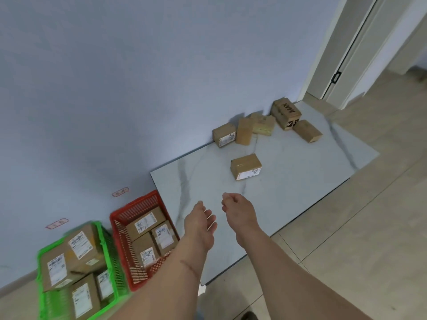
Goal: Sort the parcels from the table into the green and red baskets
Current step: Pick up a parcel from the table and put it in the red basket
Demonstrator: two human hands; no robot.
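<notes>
At far left the green basket (105, 255), a slotted plastic crate, holds several cardboard parcels with white printed labels, stacked and tilted. Just beside it stands the red basket (120, 239), the same lattice plastic, with three labelled cardboard boxes lying flat inside. Both stand against the pale blue wall. Next comes the bench (288, 181), a smooth white slab veined with grey like marble. Above its near edge the left hand (201, 224) hangs with relaxed, straight fingers and holds nothing. Near it, the right hand (239, 210) has its fingers loosely curled, also holding nothing. Beyond them one taped brown parcel (246, 166) lies alone mid-bench. Further right, five more boxy parcels (265, 124) cluster against the wall.
</notes>
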